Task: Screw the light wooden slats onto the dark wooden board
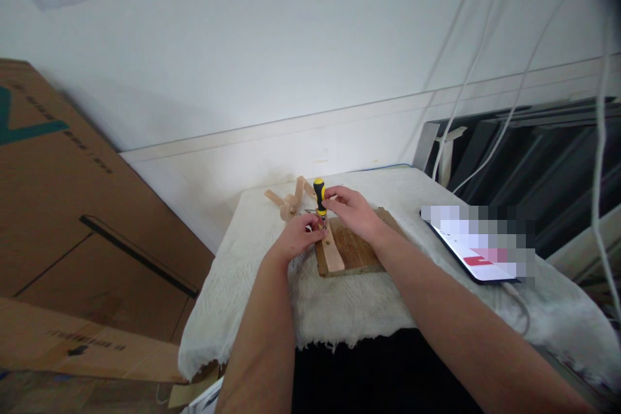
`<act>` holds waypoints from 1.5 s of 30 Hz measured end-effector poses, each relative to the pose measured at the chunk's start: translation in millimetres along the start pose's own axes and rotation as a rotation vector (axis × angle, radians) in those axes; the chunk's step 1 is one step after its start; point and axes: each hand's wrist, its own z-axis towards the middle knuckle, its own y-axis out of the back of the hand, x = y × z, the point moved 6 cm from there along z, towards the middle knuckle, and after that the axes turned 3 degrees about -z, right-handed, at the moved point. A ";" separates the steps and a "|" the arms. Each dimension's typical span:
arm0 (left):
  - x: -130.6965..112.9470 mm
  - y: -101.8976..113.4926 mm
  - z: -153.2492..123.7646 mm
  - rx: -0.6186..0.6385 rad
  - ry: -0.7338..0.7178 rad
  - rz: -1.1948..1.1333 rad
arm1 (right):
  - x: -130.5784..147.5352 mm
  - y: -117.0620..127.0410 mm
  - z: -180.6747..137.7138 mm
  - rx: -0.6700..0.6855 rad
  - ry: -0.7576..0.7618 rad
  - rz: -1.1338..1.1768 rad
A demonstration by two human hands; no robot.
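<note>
A screwdriver [319, 190] with a yellow and black handle stands upright over a pale tan leather strip [333, 257]. My right hand [353, 210] has its fingertips closed on the handle from the right. Low by the shaft, my left hand [297, 237] pinches around the strip near the screwdriver's tip; its fingers partly hide the contact point. The strip lies lengthwise along the left side of a brown wooden board [356, 242], with a small dark round spot on it just below the tip. Small holes or marks dot the board.
Curled tan strips [290, 204] lie behind my left hand. A phone or tablet [478, 259] with a cable sits at the right on the white cloth [252, 272]. A large cardboard box [82, 220] stands at left, dark panels [533, 149] at right; white cables hang there.
</note>
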 end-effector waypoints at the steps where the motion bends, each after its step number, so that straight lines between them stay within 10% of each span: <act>1: 0.4 0.0 0.2 0.000 -0.003 0.004 | 0.0 0.4 0.0 -0.006 0.004 -0.003; 45: -1.6 0.7 -3.9 0.040 0.037 -0.039 | -18.7 -7.8 4.8 0.030 -0.010 0.148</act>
